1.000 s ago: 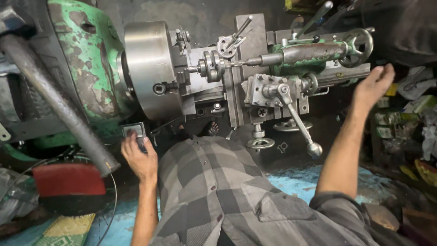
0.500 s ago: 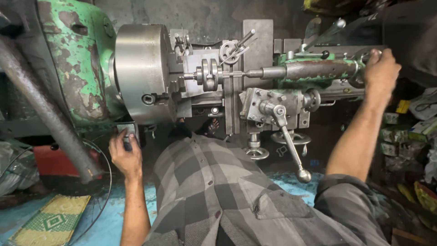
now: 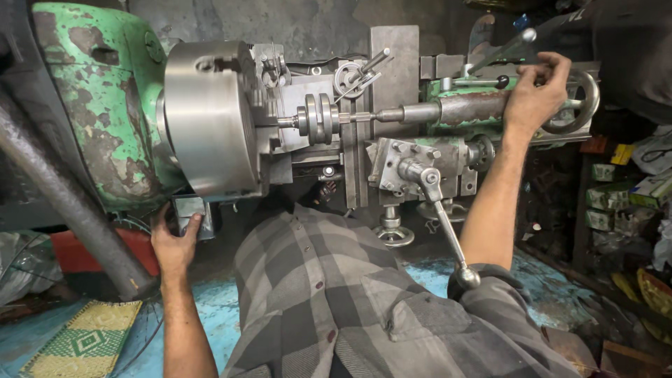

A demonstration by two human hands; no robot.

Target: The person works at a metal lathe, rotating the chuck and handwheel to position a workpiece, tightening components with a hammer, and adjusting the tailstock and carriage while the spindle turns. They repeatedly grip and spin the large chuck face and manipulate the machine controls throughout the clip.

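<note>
A single head-worn camera is looking down and forward from close above the person's chest, facing the green lathe across both outstretched arms.

Worn blue floor, green-yellow woven mat lying on it, cluttered scraps at right

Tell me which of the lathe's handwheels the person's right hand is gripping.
The large spoked handwheel at the far right end of the tailstock; the right hand holds its rim. The two smaller handwheels hang lower, under the carriage, untouched.
</note>
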